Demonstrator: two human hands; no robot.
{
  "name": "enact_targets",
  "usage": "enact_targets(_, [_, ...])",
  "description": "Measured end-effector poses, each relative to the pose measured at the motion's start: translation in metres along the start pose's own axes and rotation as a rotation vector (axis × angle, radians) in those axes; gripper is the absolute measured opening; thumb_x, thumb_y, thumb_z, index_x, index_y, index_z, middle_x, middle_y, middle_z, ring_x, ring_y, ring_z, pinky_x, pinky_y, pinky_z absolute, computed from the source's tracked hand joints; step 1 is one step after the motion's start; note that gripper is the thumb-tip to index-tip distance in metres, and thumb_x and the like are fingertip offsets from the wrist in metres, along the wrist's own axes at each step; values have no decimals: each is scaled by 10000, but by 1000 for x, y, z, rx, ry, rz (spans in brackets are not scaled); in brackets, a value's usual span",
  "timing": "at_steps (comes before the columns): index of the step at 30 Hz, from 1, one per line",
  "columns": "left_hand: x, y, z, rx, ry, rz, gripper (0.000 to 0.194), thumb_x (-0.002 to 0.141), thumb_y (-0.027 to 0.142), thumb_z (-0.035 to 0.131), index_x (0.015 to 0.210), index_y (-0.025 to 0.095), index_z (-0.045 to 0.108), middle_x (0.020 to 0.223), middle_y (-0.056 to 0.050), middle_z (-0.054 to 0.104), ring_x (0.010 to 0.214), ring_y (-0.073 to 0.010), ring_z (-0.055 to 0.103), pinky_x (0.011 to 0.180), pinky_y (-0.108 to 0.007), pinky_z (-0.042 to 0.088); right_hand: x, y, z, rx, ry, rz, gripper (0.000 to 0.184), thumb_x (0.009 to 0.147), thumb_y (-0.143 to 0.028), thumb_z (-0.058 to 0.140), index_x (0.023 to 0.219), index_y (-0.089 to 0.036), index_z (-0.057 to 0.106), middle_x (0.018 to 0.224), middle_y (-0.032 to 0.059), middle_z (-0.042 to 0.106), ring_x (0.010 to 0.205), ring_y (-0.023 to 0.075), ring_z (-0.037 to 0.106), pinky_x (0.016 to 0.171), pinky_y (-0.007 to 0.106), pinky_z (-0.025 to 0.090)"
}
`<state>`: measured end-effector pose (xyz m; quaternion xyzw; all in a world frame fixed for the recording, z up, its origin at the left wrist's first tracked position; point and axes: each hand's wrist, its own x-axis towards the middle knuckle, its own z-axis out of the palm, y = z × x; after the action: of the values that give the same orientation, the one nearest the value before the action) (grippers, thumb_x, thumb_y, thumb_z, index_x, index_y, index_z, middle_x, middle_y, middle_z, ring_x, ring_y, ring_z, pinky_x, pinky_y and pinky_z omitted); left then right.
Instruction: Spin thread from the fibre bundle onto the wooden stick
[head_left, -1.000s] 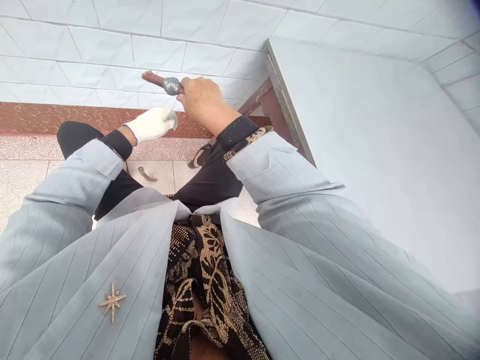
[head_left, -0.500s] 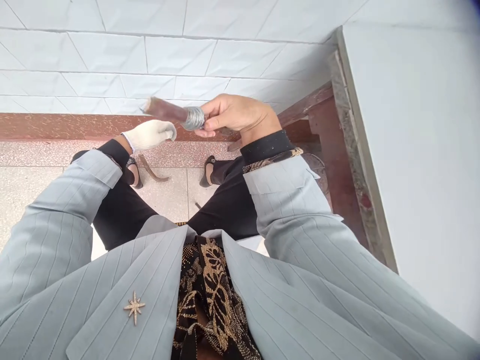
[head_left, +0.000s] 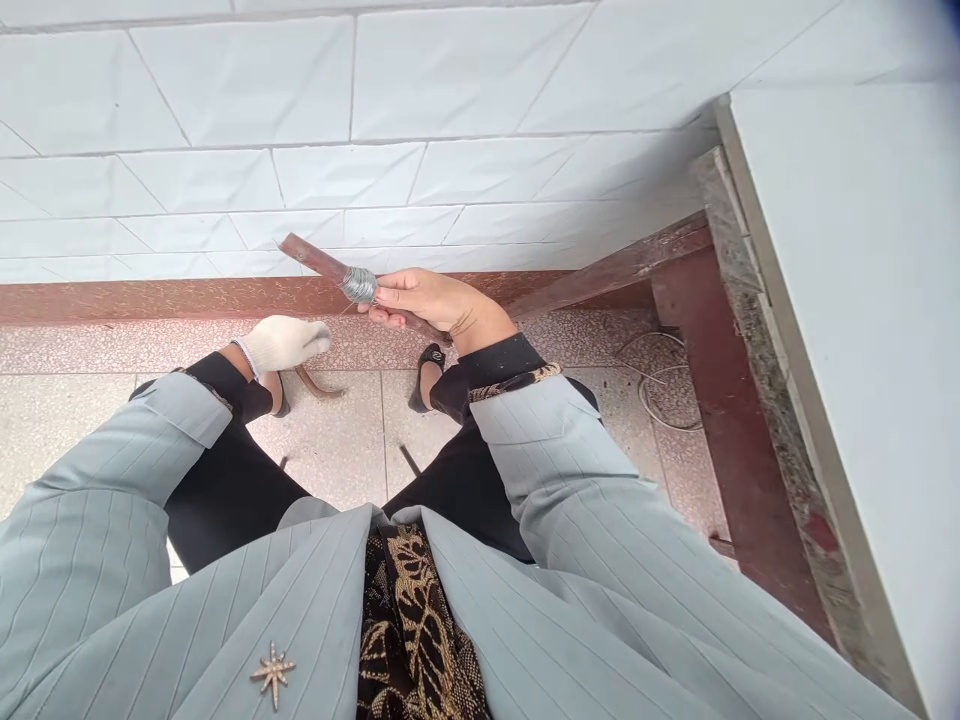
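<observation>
My right hand (head_left: 439,305) is bare and wrapped round a brown stick (head_left: 315,258) that looks like wood. Silvery wire (head_left: 360,285) is wound in a thick coil about the stick, just beside my thumb. The stick slants, its left end raised toward the wall and its other end showing below my palm. On my left hand (head_left: 285,343) is a white knitted glove with grey fingertips. Its fingers are pressed together, lower and to the left of the coil. A very fine strand of wire seems to run from the coil toward the glove; its end is hidden there.
White tiles cover the wall (head_left: 345,180) ahead, above a reddish-brown base strip. A curved brown strip (head_left: 319,385) lies on the floor by my left shoe. To the right stand a brown frame (head_left: 720,420) and a white-topped table (head_left: 862,300), with looped cable (head_left: 667,400) beneath.
The view has shifted, so both hands appear lower. The stick has turned from nearly level to a steeper slant, and its lower end now shows below my right hand. Both hands stay closed.
</observation>
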<state>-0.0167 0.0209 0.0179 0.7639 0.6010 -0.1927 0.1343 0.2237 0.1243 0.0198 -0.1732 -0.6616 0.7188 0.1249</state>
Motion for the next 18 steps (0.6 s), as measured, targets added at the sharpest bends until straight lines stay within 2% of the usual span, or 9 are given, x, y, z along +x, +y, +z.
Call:
enact_targets(3, [-7, 26, 0, 38, -19, 50, 490, 1055, 522, 308, 1238, 218, 645, 879, -65, 743, 746, -226, 683, 613, -298, 375, -1, -4, 1, -260, 203, 129, 315, 1009, -451, 574, 916, -157, 636, 699, 9, 557, 589, 98, 420, 553, 235, 356])
enact_targets(6, [-13, 37, -8, 98, 77, 38, 482, 1069, 497, 292, 1157, 203, 664, 819, -70, 717, 715, -230, 670, 615, -310, 376, 0, -6, 3, -792, 376, 302, 248, 1009, -339, 530, 893, -148, 637, 832, 80, 641, 691, 142, 499, 624, 285, 355])
enact_targets(8, [-15, 30, -16, 105, 162, 14, 468, 1067, 478, 306, 1125, 205, 681, 830, -76, 716, 753, -235, 677, 649, -314, 398, 0, -8, 8, -1071, 284, 382, 218, 978, -305, 551, 876, -137, 646, 928, 117, 668, 764, 171, 529, 659, 309, 343])
enact_targets(9, [-15, 23, -20, 83, 200, 9, 456, 1063, 467, 319, 1116, 206, 688, 854, -77, 721, 782, -235, 681, 675, -318, 415, -1, -10, 12, -1132, 151, 387, 203, 965, -288, 558, 860, -138, 643, 927, 112, 664, 769, 172, 526, 666, 312, 340])
enact_targets(12, [-14, 5, -26, -129, 270, 82, 406, 1037, 430, 369, 1104, 200, 698, 945, -67, 738, 880, -219, 689, 781, -326, 470, -9, -21, 21, -989, -409, 262, 206, 953, -266, 573, 780, -156, 597, 755, 21, 573, 679, 128, 456, 647, 288, 334])
enact_targets(13, [-14, 2, -26, -236, 281, 121, 402, 1032, 427, 375, 1111, 197, 695, 981, -63, 742, 905, -209, 688, 812, -325, 486, -12, -26, 22, -875, -524, 193, 231, 954, -283, 583, 759, -160, 576, 704, -6, 525, 650, 113, 427, 634, 276, 329])
enact_targets(14, [-13, 0, -25, -345, 299, 145, 410, 1031, 434, 370, 1118, 191, 689, 1014, -62, 743, 923, -199, 686, 837, -323, 499, -16, -31, 22, -758, -546, 114, 251, 952, -317, 603, 758, -163, 565, 683, -23, 491, 637, 102, 409, 624, 265, 325])
enact_targets(16, [-10, 2, -20, -508, 320, 155, 444, 1032, 469, 354, 1109, 176, 678, 1033, -69, 742, 920, -191, 680, 858, -328, 521, -21, -41, 17, -516, -322, -51, 263, 953, -388, 625, 816, -168, 579, 695, -31, 490, 630, 92, 398, 617, 250, 325])
enact_targets(18, [-7, 7, -16, -550, 302, 162, 453, 1027, 486, 352, 1092, 169, 670, 1021, -74, 740, 907, -195, 676, 867, -341, 531, -21, -47, 8, -259, 22, -183, 258, 964, -423, 610, 893, -176, 595, 712, -23, 499, 597, 90, 379, 588, 247, 317])
